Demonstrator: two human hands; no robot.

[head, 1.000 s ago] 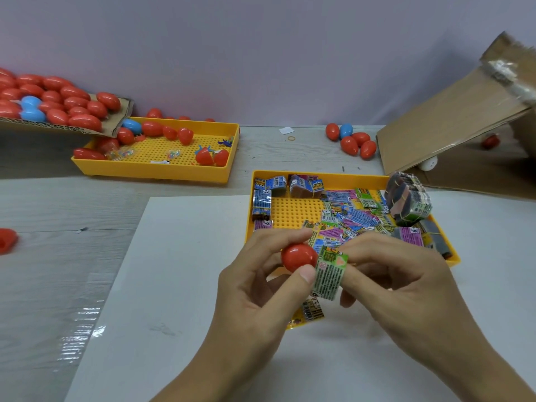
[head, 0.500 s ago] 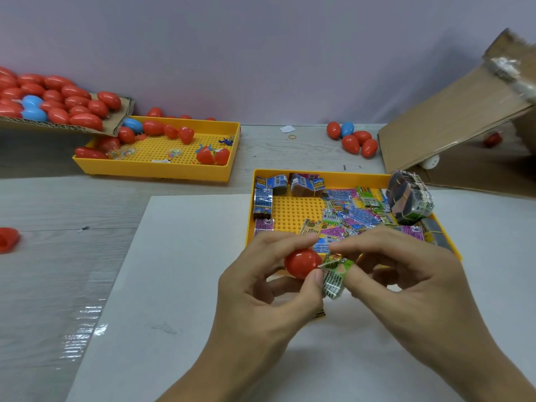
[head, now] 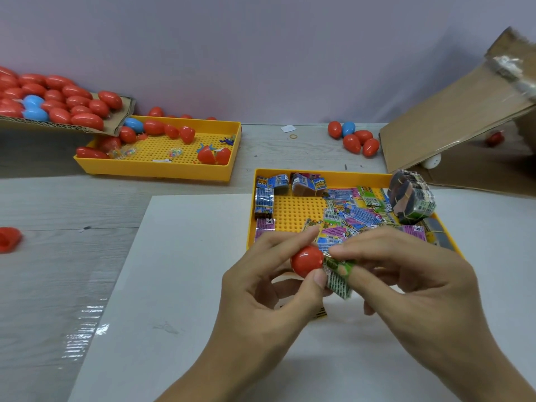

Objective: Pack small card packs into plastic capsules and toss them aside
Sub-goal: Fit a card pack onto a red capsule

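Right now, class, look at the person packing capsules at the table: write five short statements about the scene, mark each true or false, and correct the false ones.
1. The left hand holds a blue capsule half. False: the capsule half is red.
2. The right hand pinches a green card pack against the capsule half. True.
3. The near yellow tray holds loose card packs. True.
4. The banded bundle of packs lies in the far yellow tray. False: it sits at the near tray's right edge.
5. The small cluster of capsules by the cardboard box is all red. False: one is blue.
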